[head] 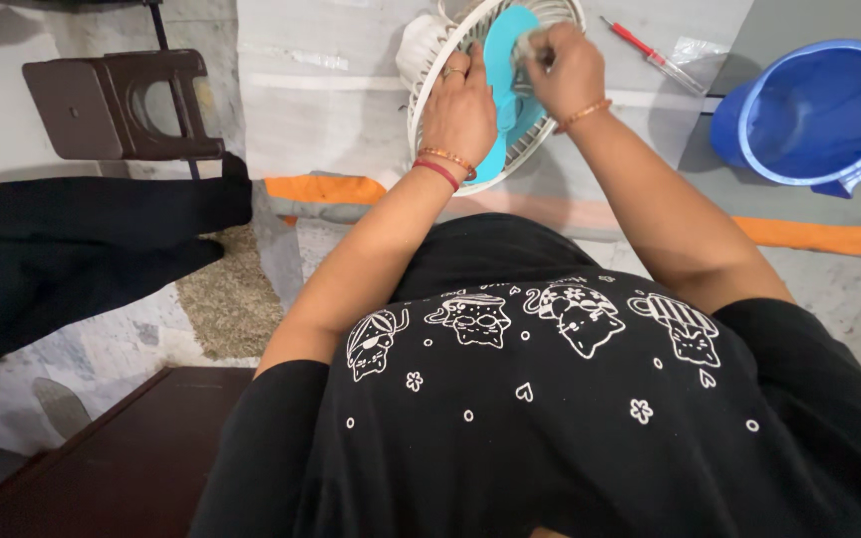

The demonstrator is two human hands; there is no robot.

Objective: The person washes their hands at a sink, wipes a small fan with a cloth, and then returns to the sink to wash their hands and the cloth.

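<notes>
This looks like a room in a home: a patchy stone floor (102, 349), a brown plastic stool (117, 105), a blue plastic tub (819, 115), and a table (331, 110) covered with a grey, orange-edged sheet serving as makeshift workspace.

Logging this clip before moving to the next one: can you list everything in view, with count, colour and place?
small fan: one, white grille, turquoise blades, table top centre
screwdriver: one, red handle, right of fan
plastic tub: one, blue, table right
table: one, grey with orange edge band
stool: one, dark brown, floor upper left
cloth wad: one, greyish, in right hand's fingers
left hand: resting on fan grille, ring and bangles
right hand: pinching the cloth wad over the blades
</notes>
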